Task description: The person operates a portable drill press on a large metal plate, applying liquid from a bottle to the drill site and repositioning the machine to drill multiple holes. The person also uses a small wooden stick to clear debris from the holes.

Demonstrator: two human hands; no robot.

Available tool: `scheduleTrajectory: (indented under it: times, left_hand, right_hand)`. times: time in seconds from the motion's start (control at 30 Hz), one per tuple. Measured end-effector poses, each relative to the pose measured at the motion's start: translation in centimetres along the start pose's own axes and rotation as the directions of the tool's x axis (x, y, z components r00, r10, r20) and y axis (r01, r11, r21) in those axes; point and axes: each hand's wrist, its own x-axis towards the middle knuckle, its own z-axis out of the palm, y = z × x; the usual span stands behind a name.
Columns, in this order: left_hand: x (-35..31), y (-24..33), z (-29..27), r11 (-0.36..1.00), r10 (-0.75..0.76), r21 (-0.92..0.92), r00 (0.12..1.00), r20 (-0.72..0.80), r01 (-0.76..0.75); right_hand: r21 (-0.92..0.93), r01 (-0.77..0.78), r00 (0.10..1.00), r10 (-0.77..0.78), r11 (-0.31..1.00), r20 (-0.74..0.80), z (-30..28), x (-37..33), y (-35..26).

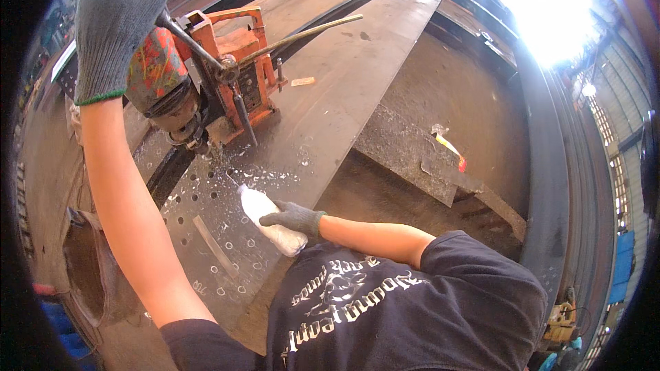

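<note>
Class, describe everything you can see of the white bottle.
The bottle is white, soft-looking plastic, with no label visible. It lies tilted, its narrow end pointing up-left toward the drill, over the drilled steel plate. The gloved right hand grips its middle. White liquid spatters the plate beyond its tip.

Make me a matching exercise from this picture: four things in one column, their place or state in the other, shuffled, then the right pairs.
Things:
1. left hand
2. right hand
3. orange magnetic drill
4. steel plate

Places or states:
A. stands on the plate
B. gloved, raised on the drill's feed handle
C. dotted with rows of drilled holes
D. gloved, holds a white squeeze bottle

Pairs: 1-B, 2-D, 3-A, 4-C
</note>
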Motion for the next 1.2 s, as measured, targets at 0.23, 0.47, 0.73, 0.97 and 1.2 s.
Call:
scheduleTrajectory:
  times: [0.23, 0.47, 0.73, 0.97, 1.2]
  left_hand:
    - [0.6, -4.0, 0.0, 0.992, -0.089, 0.104, 0.981, 0.17, 0.072]
    - [0.4, -4.7, -0.2, 0.996, -0.068, 0.067, 0.98, 0.186, 0.056]
    - [0.3, -4.8, -0.5, 0.994, -0.007, 0.11, 0.993, 0.122, -0.007]
    - [0.1, -5.1, -0.8, 0.994, 0.01, 0.112, 0.994, 0.109, -0.022]
    - [0.3, -4.2, -0.5, 0.993, 0.04, 0.104, 0.992, 0.119, -0.052]
  right_hand:
    - [0.013, -0.036, 0.999, 0.036, 0.999, 0.003, 0.4, -1.2, -1.0]
    - [0.058, 0.031, 0.999, -0.031, 0.998, -0.011, 0.8, -1.2, -1.0]
    - [0.059, 0.003, 1.0, -0.003, 0.998, 0.0, 0.8, 0.0, 0.0]
    - [0.014, -0.021, 0.999, 0.021, 1.0, 0.026, 0.8, -0.8, -0.8]
    - [0.076, 0.016, 1.0, -0.016, 0.997, -0.008, 0.9, -1.3, -1.1]
